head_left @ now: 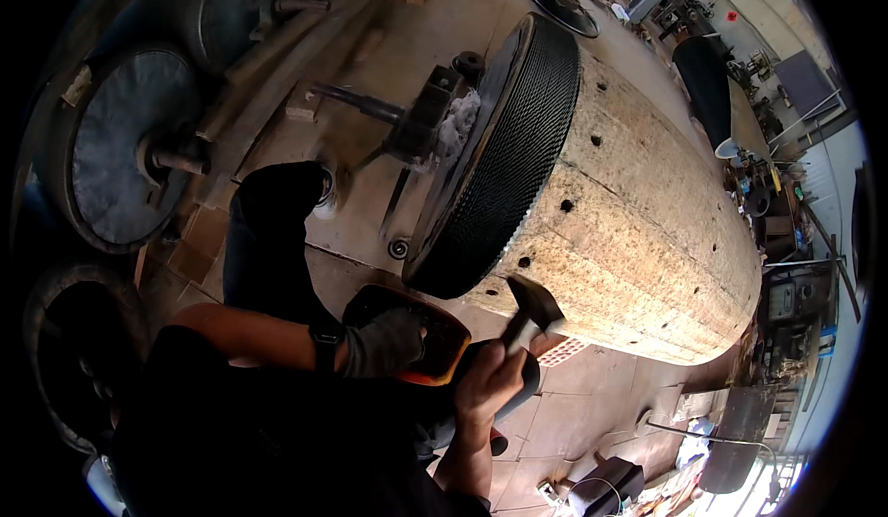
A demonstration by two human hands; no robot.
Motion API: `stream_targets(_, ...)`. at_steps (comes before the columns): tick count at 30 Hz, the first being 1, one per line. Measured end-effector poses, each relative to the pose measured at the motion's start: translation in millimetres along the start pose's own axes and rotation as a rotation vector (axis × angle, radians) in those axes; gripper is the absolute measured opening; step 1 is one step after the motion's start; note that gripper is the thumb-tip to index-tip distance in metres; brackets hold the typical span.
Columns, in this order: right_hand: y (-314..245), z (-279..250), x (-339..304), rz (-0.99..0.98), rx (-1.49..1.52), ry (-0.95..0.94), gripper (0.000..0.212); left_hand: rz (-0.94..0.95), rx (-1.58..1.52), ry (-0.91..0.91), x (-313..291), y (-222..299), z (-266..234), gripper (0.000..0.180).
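In my right hand (490,383) is a hammer (534,313), its head raised close to the lower edge of the big drum. My left hand (384,341), in a grey glove, reaches into a dark container (450,369) with an orange rim beside my leg. Its fingers are curled, and what they hold, if anything, is hidden. The large drum (638,203) lies on its side ahead of me, covered in tan boards with several dark holes. Around its left end runs a band of black, ridged windings (518,156).
A shaft with a block-shaped mount (421,115) sticks out of the drum's left end. Metal-faced rollers (134,147) and long timbers (287,64) lie at the left. A red perforated brick (562,350) sits under the drum. A dark cylinder (740,438) stands at the lower right.
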State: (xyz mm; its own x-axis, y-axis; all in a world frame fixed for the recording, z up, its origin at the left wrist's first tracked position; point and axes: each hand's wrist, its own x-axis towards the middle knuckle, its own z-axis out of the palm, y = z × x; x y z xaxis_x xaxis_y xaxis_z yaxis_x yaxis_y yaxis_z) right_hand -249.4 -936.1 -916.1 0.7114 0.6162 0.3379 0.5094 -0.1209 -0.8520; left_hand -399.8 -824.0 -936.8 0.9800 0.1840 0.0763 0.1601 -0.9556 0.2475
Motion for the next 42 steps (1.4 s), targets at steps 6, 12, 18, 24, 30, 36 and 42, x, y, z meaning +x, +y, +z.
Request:
stream_targets(6, 17.3, 13.1, 3.0, -0.201, -0.235, 0.124, 0.039, -0.001, -0.265, 0.201, -3.7, -4.4, 13.5, 0.018)
stream_targets(12, -5.0, -4.3, -9.4, -0.302, -0.081, 0.15, 0.028, 0.05, -0.295, 0.369, 22.5, -11.6, -75.7, 0.02)
stream_targets(18, 1.9, 10.1, 10.0, -0.137, -0.429, 0.019, 0.015, 0.139, 0.134, 0.992, 95.3, -51.5, -130.7, 0.031)
stream_targets(24, 12.1, -2.3, -18.7, -0.346, -0.041, 0.261, 0.038, 0.063, 0.42, 1.076, 137.0, -83.7, -149.8, 0.035)
stream_targets(30, 8.9, 16.4, -4.3, -0.036, -0.287, -0.013, 0.013, 0.069, 0.37, 1.141, 135.6, -85.9, -152.0, 0.033)
stream_targets(36, 21.4, 8.5, -8.4, -0.385, -0.321, 0.227, 0.02, 0.078, 0.324, 1.092, 148.4, -83.5, -139.9, 0.032)
stream_targets(42, 3.1, 16.3, -11.4, -0.12, -0.034, 0.229, 0.034, 0.115, 0.313, 1.09, 149.4, -88.0, -145.6, 0.031)
